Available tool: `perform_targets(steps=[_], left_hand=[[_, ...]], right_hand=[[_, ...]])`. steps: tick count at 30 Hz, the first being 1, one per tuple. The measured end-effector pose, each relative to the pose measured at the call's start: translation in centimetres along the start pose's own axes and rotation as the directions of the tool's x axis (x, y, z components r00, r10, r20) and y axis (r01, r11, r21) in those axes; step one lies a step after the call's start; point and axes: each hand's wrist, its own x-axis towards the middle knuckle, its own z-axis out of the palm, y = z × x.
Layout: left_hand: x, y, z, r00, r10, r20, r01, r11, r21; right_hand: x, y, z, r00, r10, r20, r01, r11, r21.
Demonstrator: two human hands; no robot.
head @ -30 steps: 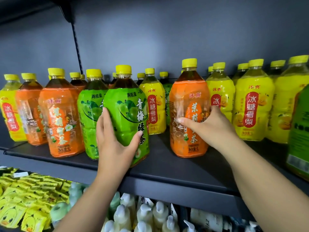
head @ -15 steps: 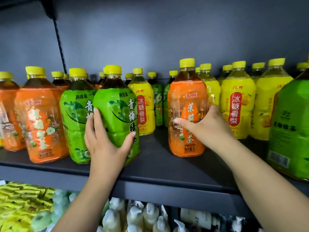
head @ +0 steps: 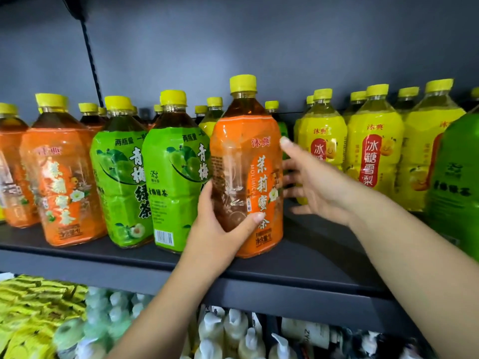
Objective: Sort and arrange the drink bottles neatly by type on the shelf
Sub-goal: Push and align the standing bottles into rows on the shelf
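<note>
Bottle: orange-labelled plastic tea bottle with yellow cap (head: 246, 167), upright near the front edge of the shelf (head: 311, 260), just beside a green-labelled bottle (head: 176, 182).
Left grip (head: 220, 224): clamped low on it.
Right grip (head: 311, 182): fingers apart, empty, at its right side.
Risk: held low by one grip, the tall bottle may tip off the front edge or knock its green neighbour.

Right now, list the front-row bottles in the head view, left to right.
Edge orange bottle → second orange bottle → first green bottle → second green bottle → held orange bottle, in left hand → first yellow bottle → second yellow bottle → third yellow bottle → near green bottle.
</note>
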Motion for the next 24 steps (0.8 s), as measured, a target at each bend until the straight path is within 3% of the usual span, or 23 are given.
perform_targets(steps=[5,11,14,18,24], left_hand=[[-1.5,0.2,0.6,0.963,0.028,-0.267,0.008,0.991,0.133],[-2.9,1.0,1.1,0.887,0.098,-0.450,0.018,0.969,0.247],[-2.8,0.8,1.1,0.862,0.165,-0.478,0.014,0.937,0.350],[-3.2,1.8,1.6,0.831,0.269,-0.487,0.025,0.857,0.515],[1.2,10.1,0.0,0.758,0.504,-0.415,-0.166,0.764,0.623]], right_hand=[[4.7,-0.3,-2.2,0.999,-0.001,0.036,-0.009,0.963,0.271],[9.7,-0.5,-0.5,0.998,-0.045,-0.043,0.053,0.972,0.227],[10.9,0.1,0.7,0.997,-0.077,-0.031,0.082,0.958,0.276],[12.1,2.2,1.8,0.990,-0.105,0.090,0.079,0.963,0.257],[14.3,1.1,0.7,0.986,-0.164,0.038,0.139,0.922,0.362]])
